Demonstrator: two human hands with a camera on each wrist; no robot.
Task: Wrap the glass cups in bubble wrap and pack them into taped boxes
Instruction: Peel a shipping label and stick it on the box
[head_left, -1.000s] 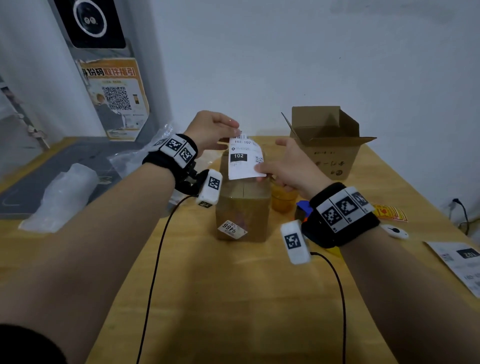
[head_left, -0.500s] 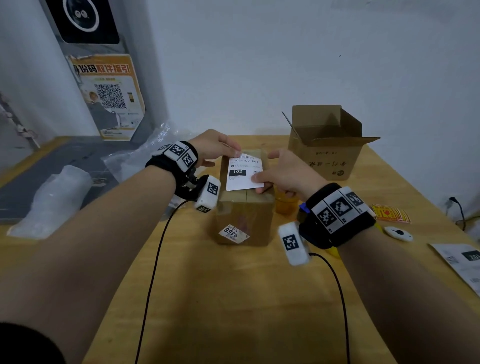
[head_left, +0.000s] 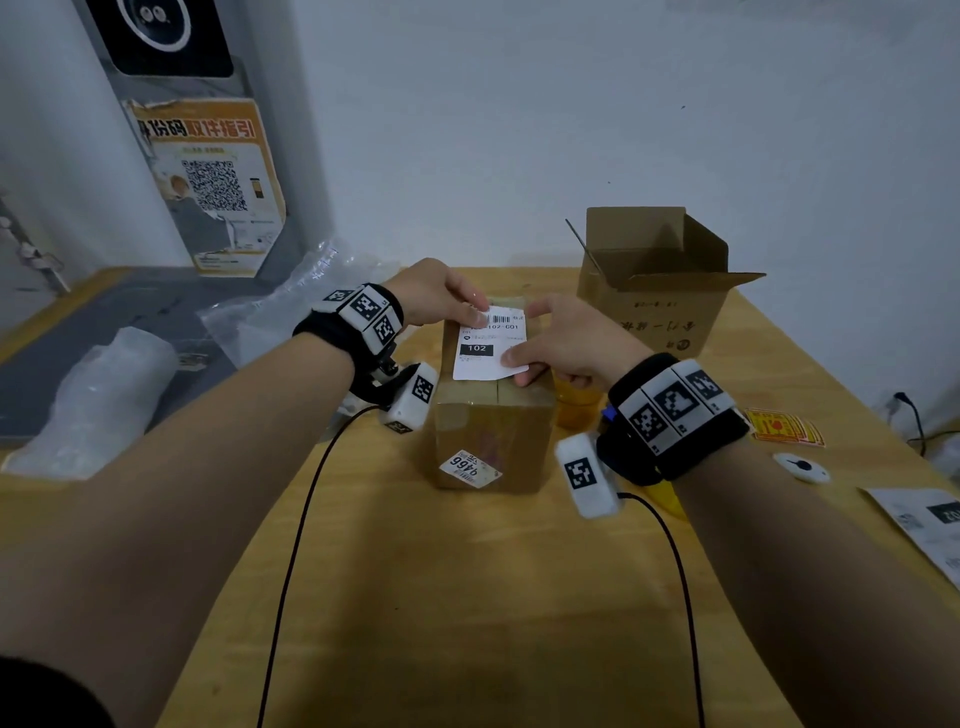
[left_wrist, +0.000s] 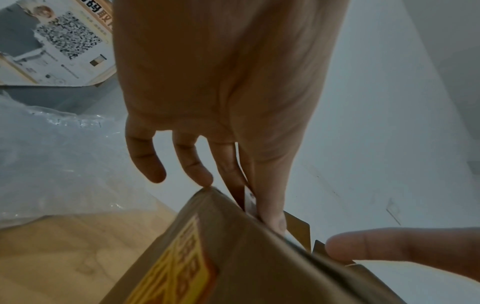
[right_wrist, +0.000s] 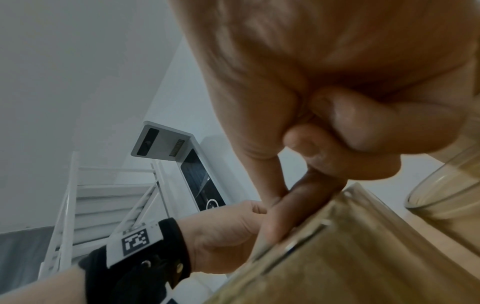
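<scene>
A closed, taped cardboard box (head_left: 493, 431) stands mid-table. A white shipping label (head_left: 491, 343) lies on its top. My left hand (head_left: 457, 304) pinches the label's far left corner, thumb and forefinger (left_wrist: 270, 216) at the box (left_wrist: 233, 257) edge. My right hand (head_left: 550, 343) pinches the label's near right corner, thumb against forefinger (right_wrist: 280, 197) above the box (right_wrist: 363, 257). An amber glass cup (head_left: 571, 408) stands just right of the box, partly hidden by my right hand, and its rim (right_wrist: 446, 185) shows in the right wrist view.
An open cardboard box (head_left: 654, 291) stands at the back right. Bubble wrap (head_left: 98, 395) and a clear plastic bag (head_left: 291, 312) lie at the left. Red-yellow stickers (head_left: 784, 426), a small white device (head_left: 800, 467) and a printed sheet (head_left: 930, 519) lie at the right.
Both hands have lowered the label from the air onto the top of the closed box. The box and cup have not moved.
</scene>
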